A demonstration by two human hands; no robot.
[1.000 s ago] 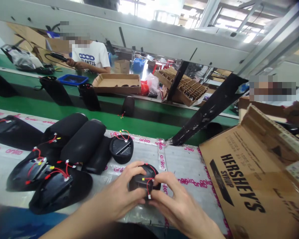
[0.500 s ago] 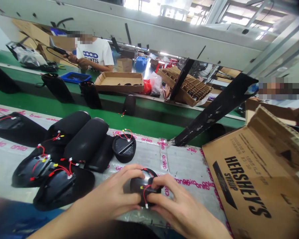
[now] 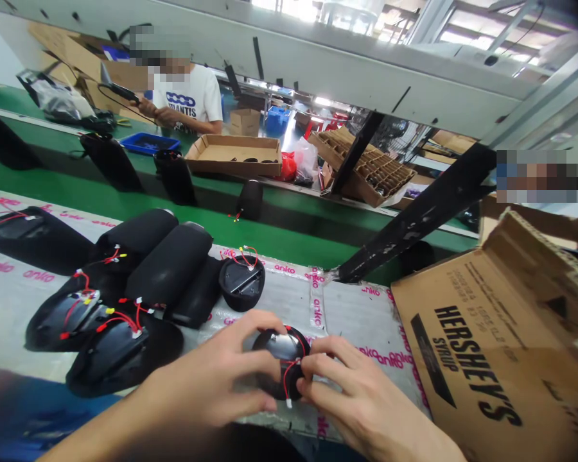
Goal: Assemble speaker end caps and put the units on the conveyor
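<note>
Black round housing (image 3: 280, 346) held between left hand (image 3: 207, 372) and right hand (image 3: 370, 391), fingers closed on both sides; red wires (image 3: 285, 378) exposed; near front edge of plastic-covered bench (image 3: 356, 327).

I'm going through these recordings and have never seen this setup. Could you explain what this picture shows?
This view comes from a camera worn on a person's head, looking forward and down, so the bare hands are that person's own. The left hand and right hand both hold a round black part with red wires attached. More black parts lie to the left, on a bench covered in plastic printed "anko". A cardboard Hershey's Syrup box lies to the right. Farther off, beyond a green bench, is a co-worker.
</note>
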